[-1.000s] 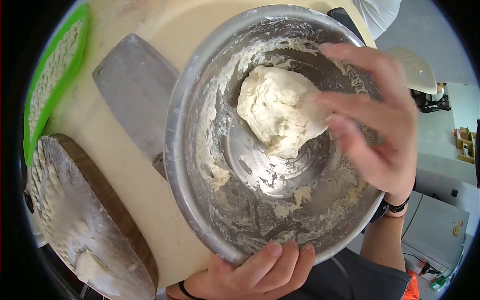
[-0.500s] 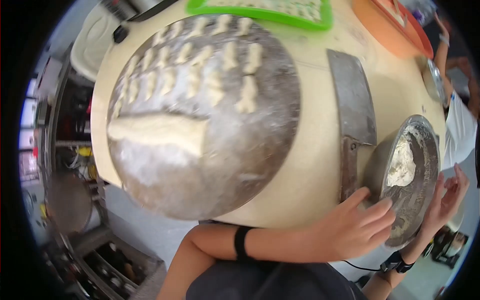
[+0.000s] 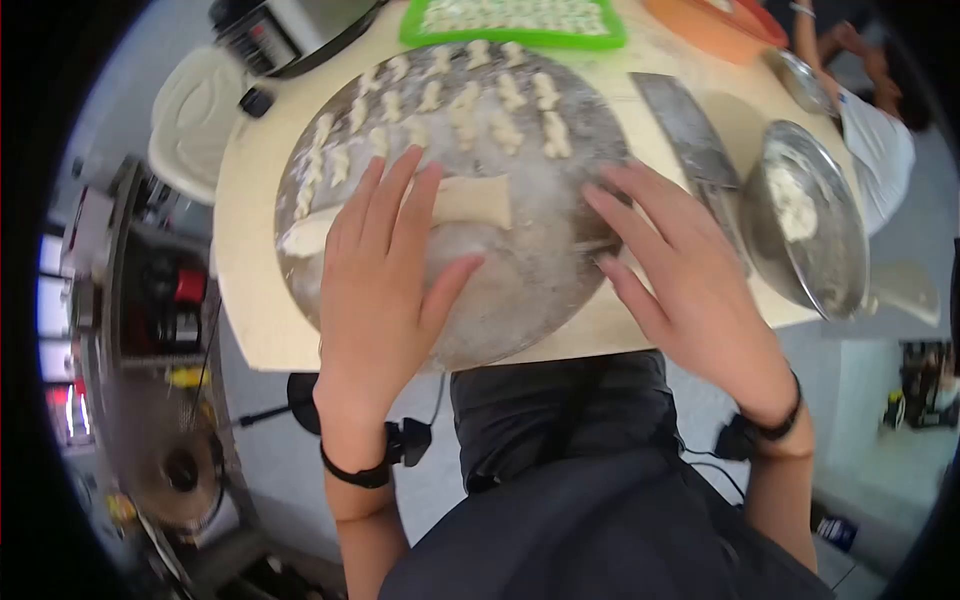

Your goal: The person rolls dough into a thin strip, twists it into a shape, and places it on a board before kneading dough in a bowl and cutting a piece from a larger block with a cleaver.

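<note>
On the round floured board (image 3: pixel 510 300) lies a long flattened dough log (image 3: pixel 475 203). My left hand (image 3: pixel 375 250) spreads its fingers over the middle of this log, hiding part of it; whether it touches cannot be made out. Above the board's right edge is my right hand (image 3: pixel 690 265), fingers apart, holding nothing. Rows of small shaped dough pieces (image 3: pixel 465 125) cover the far half of the board. A cleaver (image 3: pixel 690 130) lies to the right of the board. Beside it, a tilted metal bowl (image 3: pixel 765 235) holds white flour or dough (image 3: pixel 795 208).
A green-rimmed tray (image 3: pixel 515 40) with small pieces stands behind the board. An orange basin (image 3: pixel 705 35) and a smaller metal bowl (image 3: pixel 803 82) are at the back right. A cooker (image 3: pixel 300 30) sits at back left. Another person's white sleeve (image 3: pixel 875 150) shows at right.
Both hands have left the metal bowl and moved left to the board, fingers spreading. The bowl now stands farther back beside the cleaver. My view has shifted too.
</note>
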A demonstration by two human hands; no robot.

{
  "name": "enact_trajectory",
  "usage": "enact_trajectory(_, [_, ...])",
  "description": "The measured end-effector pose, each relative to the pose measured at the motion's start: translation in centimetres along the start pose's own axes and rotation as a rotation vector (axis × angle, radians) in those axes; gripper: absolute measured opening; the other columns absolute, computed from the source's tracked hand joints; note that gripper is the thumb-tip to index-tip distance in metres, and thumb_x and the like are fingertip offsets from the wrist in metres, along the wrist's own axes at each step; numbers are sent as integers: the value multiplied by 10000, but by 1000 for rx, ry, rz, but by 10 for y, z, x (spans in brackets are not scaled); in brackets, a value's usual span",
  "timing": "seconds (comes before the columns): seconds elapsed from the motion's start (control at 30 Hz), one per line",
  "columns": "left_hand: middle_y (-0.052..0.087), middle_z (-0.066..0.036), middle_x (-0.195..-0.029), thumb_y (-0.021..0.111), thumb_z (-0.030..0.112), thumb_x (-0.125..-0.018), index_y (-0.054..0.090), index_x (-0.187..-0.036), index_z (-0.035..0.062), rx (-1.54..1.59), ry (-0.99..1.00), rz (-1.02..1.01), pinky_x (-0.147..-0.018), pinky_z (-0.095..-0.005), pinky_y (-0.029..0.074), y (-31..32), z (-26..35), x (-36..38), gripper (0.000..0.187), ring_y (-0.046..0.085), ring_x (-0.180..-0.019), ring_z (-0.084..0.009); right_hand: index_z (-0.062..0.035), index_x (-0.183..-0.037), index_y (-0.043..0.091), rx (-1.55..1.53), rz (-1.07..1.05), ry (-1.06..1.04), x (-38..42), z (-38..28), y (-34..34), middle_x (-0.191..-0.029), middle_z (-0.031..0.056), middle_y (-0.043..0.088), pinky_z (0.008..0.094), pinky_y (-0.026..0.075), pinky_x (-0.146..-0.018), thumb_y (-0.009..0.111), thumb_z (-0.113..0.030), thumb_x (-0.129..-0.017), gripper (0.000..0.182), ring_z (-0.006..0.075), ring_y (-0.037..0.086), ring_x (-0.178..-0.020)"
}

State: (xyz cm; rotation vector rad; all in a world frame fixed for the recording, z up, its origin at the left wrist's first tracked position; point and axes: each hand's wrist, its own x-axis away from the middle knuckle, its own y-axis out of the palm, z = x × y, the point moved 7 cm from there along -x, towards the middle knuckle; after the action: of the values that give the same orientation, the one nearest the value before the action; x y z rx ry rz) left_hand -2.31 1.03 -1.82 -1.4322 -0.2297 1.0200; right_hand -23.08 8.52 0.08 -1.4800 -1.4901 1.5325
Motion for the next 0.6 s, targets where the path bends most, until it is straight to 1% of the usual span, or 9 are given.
enact_trajectory(0.07, [452, -191, -1674, 785, 420, -931, 482, -1588, 20, 12, 59, -71, -1248, -609, 318, 9, 2, 2, 826, 373, -1575, -432, -17, -1420, 621, 107, 134, 69, -8, 20, 9, -1445, 197, 592, 505, 468, -1125, 734, -173, -955, 504, 416, 564, -1351])
enact_trajectory(0.13, [416, -192, -1701, 760, 472, -943, 450, -1609, 5, 5, 88, -157, -1274, -614, 274, 23, 5, 3, 870, 335, -1600, -425, -31, -1403, 633, 219, 218, 183, -11, 36, 7, -1363, 177, 618, 507, 490, -1081, 749, -209, -954, 496, 395, 597, -1282])
enact_trajectory(0.17, [399, -193, -1715, 748, 497, -948, 433, -1620, -2, -5, 93, -207, -1287, -616, 253, 29, 5, 5, 894, 316, -1612, -421, -39, -1398, 635, 287, 178, 287, -7, 46, 11, -1318, 163, 620, 501, 515, -1035, 755, -225, -950, 500, 377, 607, -1249])
enact_trajectory(0.23, [406, -197, -1709, 728, 532, -954, 432, -1615, -14, -19, 103, -212, -1285, -621, 247, 31, 3, 5, 907, 325, -1607, -420, -54, -1390, 641, 403, 100, 495, 9, 69, 20, -1228, 136, 625, 488, 564, -943, 767, -258, -942, 509, 341, 626, -1182])
enact_trajectory(0.27, [410, -198, -1706, 717, 550, -957, 431, -1612, -21, -29, 110, -218, -1284, -623, 244, 31, 2, 4, 914, 330, -1605, -419, -61, -1396, 638, 454, 89, 524, 14, 78, 23, -1208, 131, 622, 474, 581, -892, 773, -271, -936, 523, 328, 635, -1163])
enact_trajectory(0.33, [407, -196, -1709, 740, 523, -950, 436, -1610, -16, 7, 92, -208, -1282, -623, 248, 31, 2, 3, 904, 327, -1604, -431, -74, -1406, 634, 554, 61, 579, 21, 94, 29, -1168, 120, 616, 448, 616, -790, 785, -296, -924, 552, 302, 653, -1124])
enact_trajectory(0.43, [407, -200, -1708, 780, 474, -929, 458, -1603, 1, 64, 76, -145, -1272, -619, 265, 24, 6, 4, 884, 328, -1594, -463, -77, -1404, 629, 572, 52, 601, 26, 104, 26, -1187, 142, 616, 418, 626, -685, 782, -314, -921, 560, 299, 686, -1068])
enact_trajectory(0.53, [418, -217, -1692, 819, 408, -898, 489, -1588, 25, 139, 50, -63, -1252, -606, 297, 11, 12, 6, 855, 356, -1562, -496, -69, -1403, 624, 545, 21, 594, 31, 117, 28, -1161, 169, 662, 431, 630, -699, 755, -316, -938, 542, 326, 739, -966])
enact_trajectory(0.6, [444, -228, -1664, 831, 364, -882, 517, -1565, 34, 165, 50, -15, -1235, -595, 320, 2, 17, 6, 822, 395, -1522, -503, -70, -1414, 624, 525, -55, 644, 34, 127, 34, -1067, 188, 706, 434, 634, -716, 738, -302, -946, 535, 337, 760, -910])
